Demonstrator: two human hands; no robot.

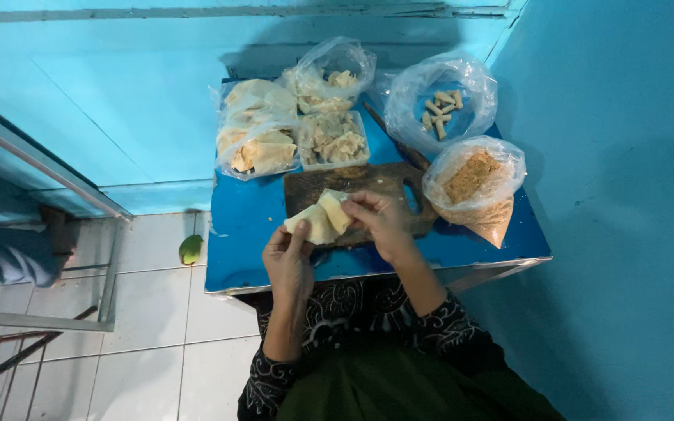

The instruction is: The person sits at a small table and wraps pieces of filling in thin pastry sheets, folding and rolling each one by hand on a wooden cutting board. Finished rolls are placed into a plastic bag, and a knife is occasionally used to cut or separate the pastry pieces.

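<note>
Head view: dough piece (323, 218) lengthwise left-to-right

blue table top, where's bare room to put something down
Bare blue table top lies left of the dark wooden cutting board, below the clear bags of pale wrappers. A thin strip runs along the near edge. The back and right are crowded with clear bags, including a crumb-filled one.

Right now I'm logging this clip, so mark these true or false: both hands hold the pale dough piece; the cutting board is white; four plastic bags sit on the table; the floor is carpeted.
1. Both hands, left hand and right hand, hold the pale dough piece: true.
2. The cutting board is white: false, it is dark wood.
3. Four plastic bags sit on the blue table: true.
4. The floor is carpeted: false, it is tiled.
</note>
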